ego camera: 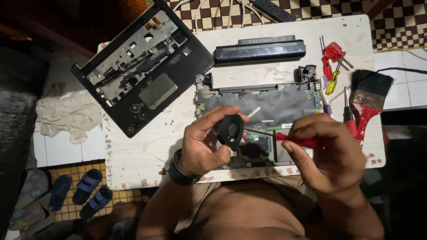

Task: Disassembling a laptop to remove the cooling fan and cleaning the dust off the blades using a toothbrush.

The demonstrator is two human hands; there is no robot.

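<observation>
We look down at our two bare hands above a white, paint-scuffed table (147, 155). Our landmark is the opened laptop base with its dark exposed circuit board (262, 104), lying flat in the middle of the table.

Just in front of the laptop base, our left hand (204, 142) curls its fingers and thumb around a small round black cooling fan (230, 130), held on edge above the base's near edge. Our right hand (322, 149), to the right of the fan, pinches a red-handled screwdriver (296, 140). Its long axis runs nearly level, right to left, and the thin shaft tip meets the fan's right side.

Left of the laptop base lies a black palm-rest cover (142, 66), tilted. Behind the base rests a long black battery (260, 51). To its right lie small red and yellow screwdrivers (332, 62) and a red-handled paintbrush (368, 95).
</observation>
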